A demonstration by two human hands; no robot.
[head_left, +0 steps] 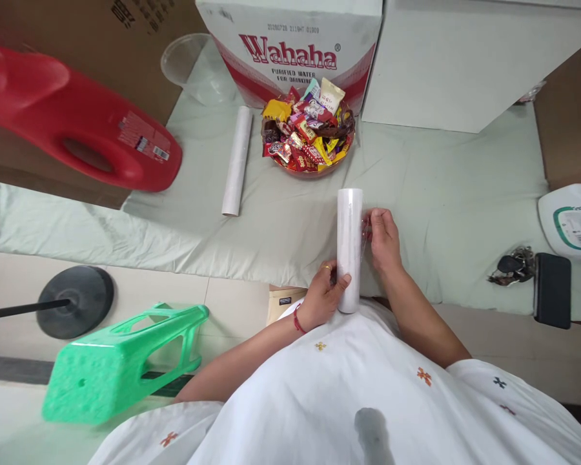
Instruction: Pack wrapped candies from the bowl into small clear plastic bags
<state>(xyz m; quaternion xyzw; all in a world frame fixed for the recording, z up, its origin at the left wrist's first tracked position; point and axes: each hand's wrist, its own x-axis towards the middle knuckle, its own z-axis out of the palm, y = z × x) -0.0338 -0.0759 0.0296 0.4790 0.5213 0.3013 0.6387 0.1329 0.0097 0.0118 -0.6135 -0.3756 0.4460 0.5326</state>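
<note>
A white roll (pixel 349 248), a long cylinder with a glossy clear film over it, points away from me at the edge of the cloth-covered surface. My left hand (pixel 325 294) is wrapped round its near end, the thumb lying on top. Beside the far half, on the right, my right hand (pixel 383 237) has thumb and fingers pinched together. Between them is a bit of clear plastic film, which seems to run to the roll's side. Further left, a paper tube (pixel 237 161) lies on the cloth.
A bowl of wrapped sweets (pixel 310 132) stands before a Wahaha carton (pixel 295 45). At left are a red jug (pixel 91 129), a clear plastic tub (pixel 208 77) and, lower, a green stool (pixel 121 361). Keys (pixel 513 266), a black phone (pixel 552 290) and a white bottle (pixel 574 219) lie right.
</note>
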